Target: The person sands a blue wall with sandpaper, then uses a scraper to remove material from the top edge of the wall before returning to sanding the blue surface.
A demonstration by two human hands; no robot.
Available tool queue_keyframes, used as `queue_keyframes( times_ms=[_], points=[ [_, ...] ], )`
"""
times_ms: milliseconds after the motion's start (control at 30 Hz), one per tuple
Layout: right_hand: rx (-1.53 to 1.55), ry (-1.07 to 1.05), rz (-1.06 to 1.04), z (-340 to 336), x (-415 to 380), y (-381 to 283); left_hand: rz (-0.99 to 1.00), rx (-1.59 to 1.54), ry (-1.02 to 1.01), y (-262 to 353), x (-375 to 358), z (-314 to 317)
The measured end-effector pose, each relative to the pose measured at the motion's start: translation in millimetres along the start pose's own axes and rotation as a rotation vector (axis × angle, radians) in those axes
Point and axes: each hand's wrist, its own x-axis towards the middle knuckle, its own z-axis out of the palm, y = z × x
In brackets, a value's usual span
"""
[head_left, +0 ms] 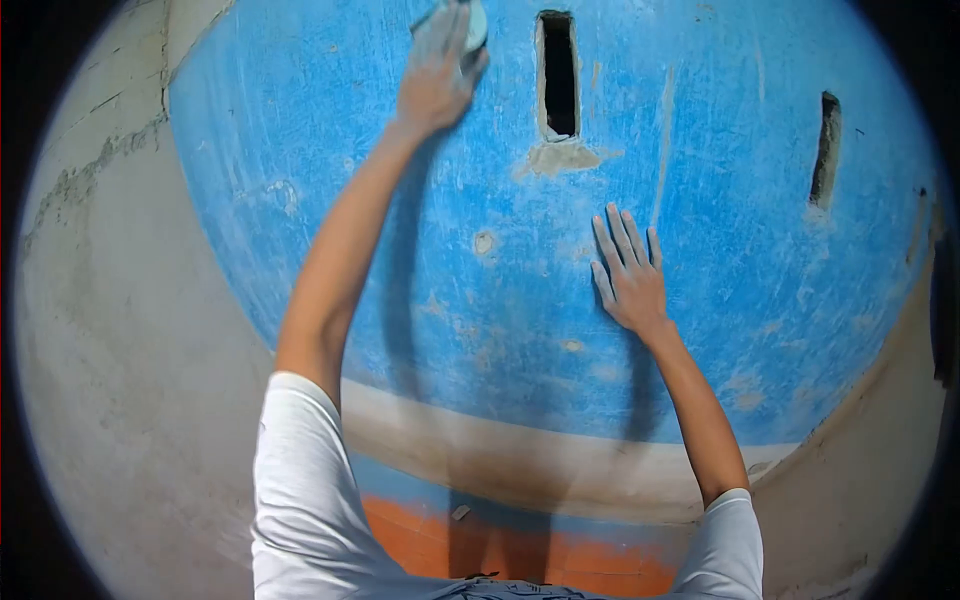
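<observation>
My left hand (436,88) is raised high against the blue wall (520,330), its dusty fingers laid over a pale teal pad (477,26). The pad is pressed to the wall, and the top of the view cuts into it. Lower and to the right, my right hand (632,278) lies flat on the blue paint, fingers spread and whitened with dust. Nothing is in it. Scuffs, pale scratches and small patches mark the paint around both hands.
A narrow vertical slot (559,80) opens in the wall between my hands, with rough filler below it. Another slot (825,150) is farther right. Bare grey plaster (130,330) borders the left. Below are a pale band (600,470) and an orange floor (610,565) with a small scrap (460,512).
</observation>
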Motion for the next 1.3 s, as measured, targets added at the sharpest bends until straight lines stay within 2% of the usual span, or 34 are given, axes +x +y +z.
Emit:
queue_keyframes(
  times_ms=[100, 200, 300, 400, 533, 633, 733, 800, 900, 1000, 1100, 1200, 1267, 1300],
  points=[
    [-0.016, -0.039, 0.033, -10.9, 20.8, -6.9, 0.006, 0.076, 0.066, -82.7, 70.5, 27.1],
    [0.007, 0.040, 0.103, -12.5, 40.5, -14.9, 0.005, 0.116, 0.181, -67.3, 71.2, 32.3],
    [-0.057, 0.011, 0.157, -1.4, 39.0, -21.8, 0.023, -0.074, 0.181, -10.3, -7.7, 8.9],
    [-0.139, 0.004, 0.212, 14.5, 32.6, -33.4, -0.009, -0.031, 0.060, 2.4, -70.2, 4.4],
    [-0.247, -0.008, 0.207, 19.7, 38.1, -30.8, 0.101, -0.152, 0.147, -58.5, 34.5, -4.5],
    [-0.244, -0.044, 0.233, 13.8, 38.4, -34.1, 0.007, -0.037, 0.252, -70.5, 70.7, 27.1],
    [-0.246, -0.090, 0.222, 10.6, 34.9, -28.9, 0.041, -0.105, 0.216, -31.2, 5.6, 24.4],
    [-0.232, -0.104, 0.211, 1.3, 38.5, -28.3, -0.014, -0.150, 0.077, 3.4, -63.7, 5.9],
    [-0.223, -0.179, 0.171, -7.8, 33.2, -26.9, -0.016, -0.190, -0.022, 11.3, -104.8, -12.0],
    [-0.248, -0.178, 0.136, -7.6, 31.9, -10.7, 0.070, -0.162, 0.105, -33.8, -29.8, 4.1],
    [-0.226, -0.178, 0.139, -8.4, 33.6, -12.1, -0.003, -0.069, 0.046, -61.9, 51.7, 10.2],
    [-0.204, -0.166, 0.140, -8.3, 34.6, -13.5, -0.130, 0.024, 0.159, -21.2, 19.7, 34.9],
    [-0.189, -0.151, 0.132, -7.8, 33.1, -11.9, -0.174, -0.100, 0.105, 49.7, -71.4, 11.8],
    [-0.187, -0.150, 0.125, -8.6, 32.9, -10.8, -0.189, -0.097, 0.026, 66.4, -108.1, 4.6]
  ],
)
